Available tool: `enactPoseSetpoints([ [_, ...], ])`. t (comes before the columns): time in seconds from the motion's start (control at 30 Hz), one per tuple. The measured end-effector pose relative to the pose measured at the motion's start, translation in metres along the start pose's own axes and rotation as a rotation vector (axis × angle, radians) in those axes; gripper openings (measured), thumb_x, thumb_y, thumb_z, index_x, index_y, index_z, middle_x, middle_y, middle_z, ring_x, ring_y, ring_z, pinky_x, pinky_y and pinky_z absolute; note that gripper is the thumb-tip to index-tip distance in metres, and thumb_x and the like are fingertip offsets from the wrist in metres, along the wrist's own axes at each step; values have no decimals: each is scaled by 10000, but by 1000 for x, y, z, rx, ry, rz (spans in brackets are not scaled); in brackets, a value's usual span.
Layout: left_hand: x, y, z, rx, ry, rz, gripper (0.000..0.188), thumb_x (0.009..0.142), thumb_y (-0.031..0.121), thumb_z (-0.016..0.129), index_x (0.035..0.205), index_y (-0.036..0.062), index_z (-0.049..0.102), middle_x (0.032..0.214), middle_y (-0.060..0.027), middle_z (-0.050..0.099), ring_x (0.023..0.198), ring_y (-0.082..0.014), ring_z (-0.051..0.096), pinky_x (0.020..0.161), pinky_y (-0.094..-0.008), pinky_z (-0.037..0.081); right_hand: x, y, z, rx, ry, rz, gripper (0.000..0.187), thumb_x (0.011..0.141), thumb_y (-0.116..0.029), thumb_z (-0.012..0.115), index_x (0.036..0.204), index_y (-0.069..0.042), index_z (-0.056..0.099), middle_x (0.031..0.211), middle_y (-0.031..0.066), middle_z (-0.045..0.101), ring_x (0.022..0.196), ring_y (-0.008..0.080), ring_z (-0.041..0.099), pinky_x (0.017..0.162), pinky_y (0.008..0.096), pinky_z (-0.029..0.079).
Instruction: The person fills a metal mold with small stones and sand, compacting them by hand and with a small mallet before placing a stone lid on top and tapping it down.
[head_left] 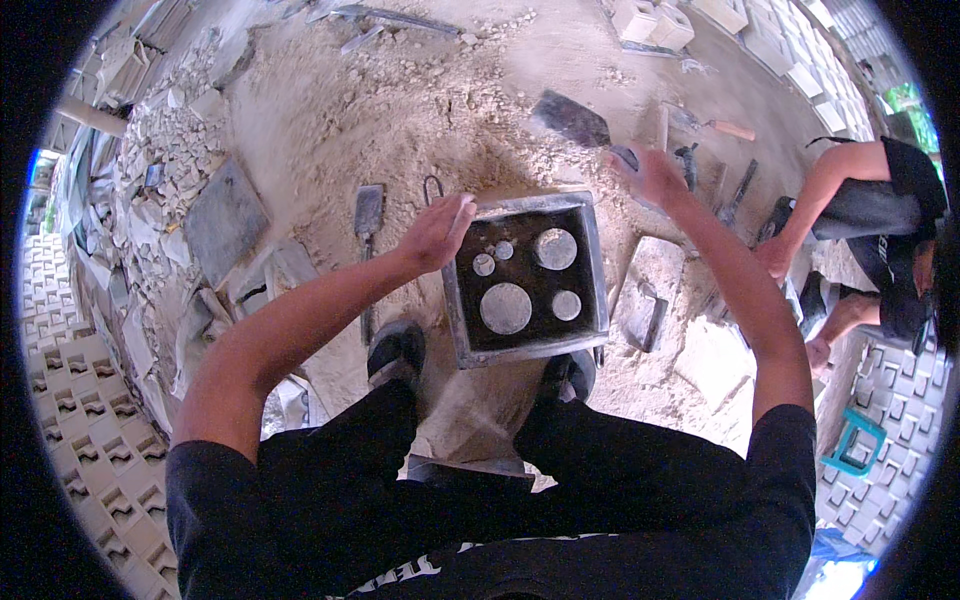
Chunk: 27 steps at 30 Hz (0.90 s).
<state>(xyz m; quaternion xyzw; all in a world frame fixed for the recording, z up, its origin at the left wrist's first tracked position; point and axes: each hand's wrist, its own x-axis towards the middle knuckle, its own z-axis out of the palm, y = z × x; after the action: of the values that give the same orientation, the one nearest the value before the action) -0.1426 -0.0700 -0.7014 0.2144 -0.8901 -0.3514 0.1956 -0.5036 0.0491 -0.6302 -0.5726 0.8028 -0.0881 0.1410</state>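
Note:
In front of me, between my feet, is a square grey metal mould (pixel 453 315) with a dark inside. Several round pale discs of different sizes, such as a large disc (pixel 506 308), sit within its walls. My left hand (pixel 438 235) is closed on the mould's far left corner, near a small wire loop (pixel 432 188). Beyond the far right corner, my right hand (pixel 650 178) is wrapped round the handle of a trowel. The trowel's dark flat blade (pixel 572 118) points away to the left over the sandy ground.
A flat-bladed tool (pixel 369 208) lies left of the mould, and a dusty board (pixel 648 290) lies right. Rubble and a grey slab (pixel 226 222) cover the left side. Another person (pixel 850 200) sits at right, near a teal stool (pixel 856 442). Pale patterned blocks (pixel 85 420) are stacked at the sides.

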Motion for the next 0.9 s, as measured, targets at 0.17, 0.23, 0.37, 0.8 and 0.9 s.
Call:
enactPoseSetpoints([
  [0.17,10,0,-5,231,-159,167,313,941,230,420,1088,-33,503,1068,-222,539,988,-390,508,896,-442,385,52,14,58,-114,-167,80,597,895,-572,424,1063,-27,599,924,267,630,897,409,613,807,482,461],
  [0.23,5,6,0,109,-82,64,327,926,239,455,1102,-33,497,1095,-214,530,1012,-387,494,907,-441,378,73,-3,81,-18,-219,7,615,902,-583,393,1047,-26,611,943,263,631,919,407,607,825,480,453],
  [0.37,11,14,-6,53,-76,-11,397,901,280,505,1144,-33,474,1128,-208,515,1072,-372,465,957,-445,346,107,-41,114,5,-351,-90,611,912,-579,371,1036,-36,624,925,248,634,911,389,609,812,472,454],
  [0.8,2,-8,9,88,-52,1,406,937,293,398,1171,-32,469,1161,-220,509,1114,-372,457,981,-440,332,87,-45,60,334,-511,153,660,863,-635,472,1042,-20,630,576,23,501,537,126,500,501,315,433],
  [0.9,-4,-28,25,78,123,7,406,958,294,359,1163,-36,476,1137,-235,513,1096,-384,464,976,-434,336,60,-57,28,391,-322,66,674,830,-675,477,761,-15,595,548,49,490,493,157,474,494,357,426],
])
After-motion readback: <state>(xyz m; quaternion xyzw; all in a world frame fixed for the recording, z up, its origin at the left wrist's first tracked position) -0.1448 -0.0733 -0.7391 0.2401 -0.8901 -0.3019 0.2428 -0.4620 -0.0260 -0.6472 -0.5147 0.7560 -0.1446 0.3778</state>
